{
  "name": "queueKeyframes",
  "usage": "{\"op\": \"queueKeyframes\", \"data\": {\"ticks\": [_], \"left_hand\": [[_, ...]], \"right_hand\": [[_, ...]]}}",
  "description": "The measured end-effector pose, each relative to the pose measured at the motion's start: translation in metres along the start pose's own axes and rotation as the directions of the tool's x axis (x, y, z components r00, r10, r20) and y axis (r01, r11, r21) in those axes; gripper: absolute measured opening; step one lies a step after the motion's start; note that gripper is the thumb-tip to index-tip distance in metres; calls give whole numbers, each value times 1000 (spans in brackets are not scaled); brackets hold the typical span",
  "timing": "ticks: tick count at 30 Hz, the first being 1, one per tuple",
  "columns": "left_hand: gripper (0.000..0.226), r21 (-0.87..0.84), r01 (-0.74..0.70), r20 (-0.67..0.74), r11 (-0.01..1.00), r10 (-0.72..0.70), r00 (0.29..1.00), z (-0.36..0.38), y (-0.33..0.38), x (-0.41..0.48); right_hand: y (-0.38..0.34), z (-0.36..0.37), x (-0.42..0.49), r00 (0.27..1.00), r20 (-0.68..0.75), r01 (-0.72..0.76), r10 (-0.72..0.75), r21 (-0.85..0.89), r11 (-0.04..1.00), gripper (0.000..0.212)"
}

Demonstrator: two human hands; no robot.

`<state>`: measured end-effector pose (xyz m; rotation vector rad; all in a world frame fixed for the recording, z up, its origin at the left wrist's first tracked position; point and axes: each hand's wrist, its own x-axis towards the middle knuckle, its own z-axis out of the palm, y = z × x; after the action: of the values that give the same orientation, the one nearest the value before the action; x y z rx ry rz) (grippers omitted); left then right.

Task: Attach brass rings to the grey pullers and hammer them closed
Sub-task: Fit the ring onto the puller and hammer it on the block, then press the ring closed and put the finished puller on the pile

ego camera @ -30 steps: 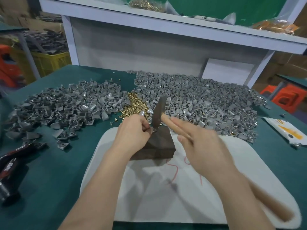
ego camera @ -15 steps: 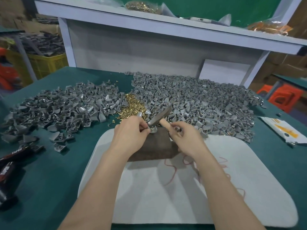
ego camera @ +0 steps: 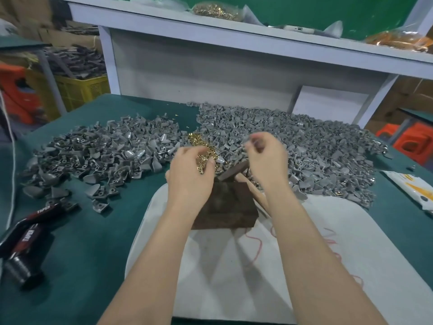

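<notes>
On the green table (ego camera: 93, 242) behind the dark block (ego camera: 225, 207), the left hand (ego camera: 189, 177) curls over brass rings (ego camera: 198, 140), the right hand (ego camera: 267, 160) over grey pullers (ego camera: 316, 148); whether either grips anything is too blurred to tell.

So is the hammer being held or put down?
Put down: the hammer lies across the dark block, its handle free beneath the right hand.

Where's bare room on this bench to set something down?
Free: the white mat in front of the dark block, though the forearms cross it; the green cloth between the mat's left edge, the black cans and the left puller pile. Crowded: behind the block, the right puller pile and brass rings meet the left pile.
</notes>
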<state>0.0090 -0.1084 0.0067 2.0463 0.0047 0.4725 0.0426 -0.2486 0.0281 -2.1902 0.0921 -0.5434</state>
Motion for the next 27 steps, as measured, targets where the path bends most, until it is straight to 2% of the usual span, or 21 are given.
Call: {"op": "queueKeyframes", "data": {"ticks": [1, 2, 3, 4, 6, 8, 10, 12, 14, 17, 21, 24, 27], "left_hand": [[25, -68, 17, -82, 998, -23, 996, -2, 0, 1], [22, -147, 28, -157, 989, -51, 986, -4, 1, 2], [19, -232, 35, -220, 972, -87, 972, -6, 2, 2], [18, -318, 44, -271, 947, -135, 953, -8, 2, 3], [20, -484, 68, -336, 872, -258, 906, -12, -2, 7], [23, -623, 79, -363, 779, -377, 852, -17, -6, 11], [25, -697, 62, -387, 714, -448, 806, -20, -9, 14], [23, -705, 48, -419, 708, -470, 777, -22, -11, 16], [22, -706, 48, -424, 707, -476, 770, -22, -12, 17], [25, -724, 71, -392, 686, -495, 776, -20, -13, 18], [30, -689, 129, -318, 713, -457, 831, -18, -16, 19], [40, -590, 165, -178, 790, -327, 928, -12, -13, 16], [36, -467, 101, -5, 879, -117, 993, -5, -4, 10]], "right_hand": [[-2, 1, 12, 997, -29, -68, 67, -49, 996, 46], [-4, 4, 20, 992, 5, -122, 124, -153, 981, 62], [-8, 11, 23, 988, 63, -118, 140, -274, 955, 70], [-12, 20, 23, 986, 129, -56, 108, -359, 932, 71], [-24, 46, 18, 955, 292, 153, -52, -335, 930, 56], [-38, 77, 11, 845, 509, 348, -163, -292, 891, 40], [-52, 107, 4, 694, 706, 497, -141, -329, 803, 35], [-59, 128, -2, 619, 784, 514, -44, -362, 778, 31], [-58, 141, -5, 648, 762, 468, -23, -374, 801, 31], [-54, 138, -3, 722, 680, 464, -127, -341, 817, 23], [-47, 98, 2, 880, 431, 255, -202, -68, 965, 8], [-33, 56, 0, 899, 422, 62, -119, 146, 987, 11], [-17, 26, -7, 876, 480, -166, -49, 395, 903, 13]]}}
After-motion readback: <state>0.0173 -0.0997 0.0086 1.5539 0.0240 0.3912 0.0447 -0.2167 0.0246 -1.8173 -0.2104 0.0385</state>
